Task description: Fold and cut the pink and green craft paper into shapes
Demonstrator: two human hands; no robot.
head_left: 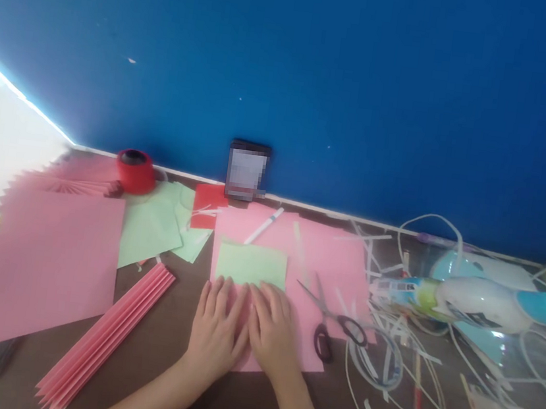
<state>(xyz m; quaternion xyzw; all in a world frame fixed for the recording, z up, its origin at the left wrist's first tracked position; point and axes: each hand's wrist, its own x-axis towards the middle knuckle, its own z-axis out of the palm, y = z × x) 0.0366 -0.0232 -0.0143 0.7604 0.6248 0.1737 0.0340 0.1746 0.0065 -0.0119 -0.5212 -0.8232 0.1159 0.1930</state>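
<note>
My left hand (216, 330) and my right hand (273, 330) lie side by side, fingers stretched flat, pressing on the near edge of a light green paper (252, 263). That green sheet rests on a pink paper sheet (331, 258). Both hands hold nothing; the fingertips touch the green paper's lower edge. Black-handled scissors (332, 324) lie open on the pink sheet just right of my right hand. A white pen (264, 225) lies beyond the green paper.
A large pink sheet (47, 263) and an accordion-folded pink strip (105, 336) lie left. Green sheets (150, 229), red paper (208, 204), a red tape roll (135, 171), a dark phone-like device (247, 169) against the blue wall. A glue gun (470, 300), cords and paper strips crowd the right.
</note>
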